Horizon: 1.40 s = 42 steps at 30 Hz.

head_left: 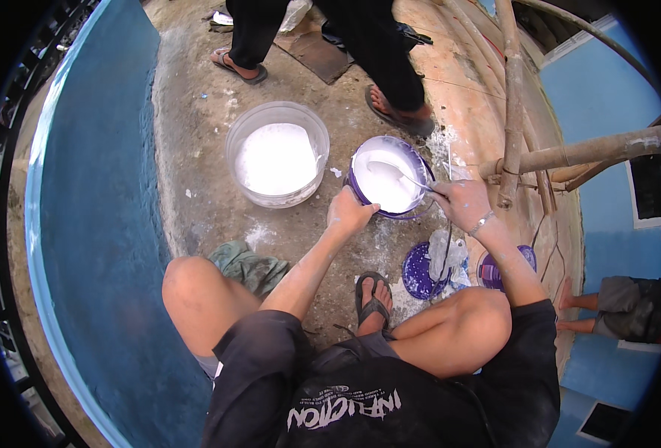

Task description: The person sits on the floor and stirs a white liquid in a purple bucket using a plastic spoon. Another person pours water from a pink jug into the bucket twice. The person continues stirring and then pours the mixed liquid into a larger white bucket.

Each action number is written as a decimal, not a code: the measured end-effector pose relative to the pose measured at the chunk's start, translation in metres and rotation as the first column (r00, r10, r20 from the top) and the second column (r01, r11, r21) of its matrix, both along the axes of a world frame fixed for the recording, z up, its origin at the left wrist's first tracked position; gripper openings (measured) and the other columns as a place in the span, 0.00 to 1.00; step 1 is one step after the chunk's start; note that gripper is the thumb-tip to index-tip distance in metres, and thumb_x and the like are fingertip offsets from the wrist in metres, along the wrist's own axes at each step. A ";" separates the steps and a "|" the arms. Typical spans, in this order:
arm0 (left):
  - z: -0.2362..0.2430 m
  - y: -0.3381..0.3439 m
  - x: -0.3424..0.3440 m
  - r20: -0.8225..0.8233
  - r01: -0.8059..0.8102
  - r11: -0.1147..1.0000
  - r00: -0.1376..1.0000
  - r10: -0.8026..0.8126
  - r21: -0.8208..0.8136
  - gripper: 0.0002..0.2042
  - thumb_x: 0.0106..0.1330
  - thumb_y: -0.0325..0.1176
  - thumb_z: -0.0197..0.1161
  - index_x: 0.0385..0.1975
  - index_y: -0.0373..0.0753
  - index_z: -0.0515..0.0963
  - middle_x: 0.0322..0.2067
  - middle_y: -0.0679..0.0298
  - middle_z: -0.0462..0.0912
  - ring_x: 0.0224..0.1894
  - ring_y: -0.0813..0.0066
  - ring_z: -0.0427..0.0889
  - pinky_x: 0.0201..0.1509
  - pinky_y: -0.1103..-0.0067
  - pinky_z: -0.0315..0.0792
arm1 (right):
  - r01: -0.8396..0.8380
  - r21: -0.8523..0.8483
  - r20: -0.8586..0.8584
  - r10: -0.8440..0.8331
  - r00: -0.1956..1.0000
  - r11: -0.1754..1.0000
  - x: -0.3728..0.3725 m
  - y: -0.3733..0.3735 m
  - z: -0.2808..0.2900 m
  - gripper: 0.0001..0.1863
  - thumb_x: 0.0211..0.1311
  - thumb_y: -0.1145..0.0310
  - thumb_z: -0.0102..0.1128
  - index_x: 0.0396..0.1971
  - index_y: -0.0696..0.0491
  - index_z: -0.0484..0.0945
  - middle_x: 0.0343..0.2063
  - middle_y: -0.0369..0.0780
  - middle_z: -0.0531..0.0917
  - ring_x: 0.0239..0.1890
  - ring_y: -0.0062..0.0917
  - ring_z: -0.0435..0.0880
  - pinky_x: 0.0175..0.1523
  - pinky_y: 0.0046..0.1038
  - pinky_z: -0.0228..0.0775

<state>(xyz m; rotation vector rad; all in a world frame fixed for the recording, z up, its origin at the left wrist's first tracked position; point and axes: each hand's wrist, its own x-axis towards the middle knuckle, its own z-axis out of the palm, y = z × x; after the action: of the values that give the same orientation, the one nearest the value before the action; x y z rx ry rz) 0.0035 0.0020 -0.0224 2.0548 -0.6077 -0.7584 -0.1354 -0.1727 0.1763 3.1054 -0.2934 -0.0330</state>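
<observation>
A purple bucket (422,155) stands on the ground in front of me, holding thick white paint (395,196). My left hand (351,212) is closed on its near-left rim, thumb over the edge. My right hand (465,204), at the bucket's right side, grips the handle of a spoon (415,181). The spoon's head rests in the paint and is coated white. To the left sits a wide translucent tub (300,198), also with white paint in it; neither hand touches it.
A purple lid (418,270) and a clear plastic bag (445,252) lie by my right knee, near another purple container (491,270). A green cloth (250,267) is beside my left knee. Another person's sandalled feet (399,116) stand beyond the bucket. Bamboo poles (584,151) rise right; a blue wall (103,187) runs left.
</observation>
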 end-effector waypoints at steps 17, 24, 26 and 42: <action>0.057 0.014 0.003 -0.109 -0.032 0.998 0.993 0.038 0.058 0.28 0.51 0.44 0.76 0.45 0.29 0.77 0.45 0.42 0.83 0.52 0.46 0.82 0.56 0.62 0.74 | 0.248 0.252 -0.401 -0.132 0.906 0.935 0.044 -0.010 -0.070 0.16 0.59 0.56 0.62 0.33 0.53 0.90 0.27 0.50 0.86 0.30 0.40 0.87 0.41 0.37 0.77; 0.018 0.007 0.006 0.075 -0.008 0.977 0.997 0.024 -0.215 0.29 0.48 0.45 0.79 0.44 0.30 0.79 0.43 0.45 0.85 0.49 0.50 0.84 0.55 0.64 0.75 | 0.454 0.641 -0.164 -0.467 0.869 0.619 0.064 0.002 -0.115 0.14 0.60 0.61 0.68 0.33 0.57 0.89 0.25 0.43 0.88 0.24 0.23 0.82 0.35 0.29 0.74; 0.007 0.004 0.008 -0.025 -0.005 0.986 1.000 0.001 -0.168 0.29 0.47 0.44 0.80 0.43 0.29 0.79 0.43 0.45 0.86 0.49 0.51 0.85 0.55 0.65 0.75 | 0.512 0.751 -0.196 -0.600 0.776 0.417 0.065 -0.005 -0.117 0.14 0.61 0.62 0.68 0.33 0.60 0.89 0.24 0.42 0.87 0.24 0.22 0.81 0.33 0.28 0.73; 0.065 0.009 0.006 -0.089 -0.054 0.998 0.995 0.051 -0.030 0.20 0.50 0.37 0.80 0.34 0.30 0.78 0.25 0.57 0.86 0.28 0.70 0.85 0.36 0.75 0.77 | 0.348 0.935 -0.250 -0.586 0.771 0.060 -0.020 -0.014 -0.047 0.14 0.68 0.67 0.62 0.25 0.60 0.84 0.13 0.32 0.73 0.12 0.15 0.64 0.18 0.24 0.52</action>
<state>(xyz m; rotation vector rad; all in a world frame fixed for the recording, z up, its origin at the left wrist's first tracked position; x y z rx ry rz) 0.0094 0.0106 0.0423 1.9887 -0.5110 -0.7993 -0.1555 -0.1863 0.1294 3.8860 -2.1502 0.1655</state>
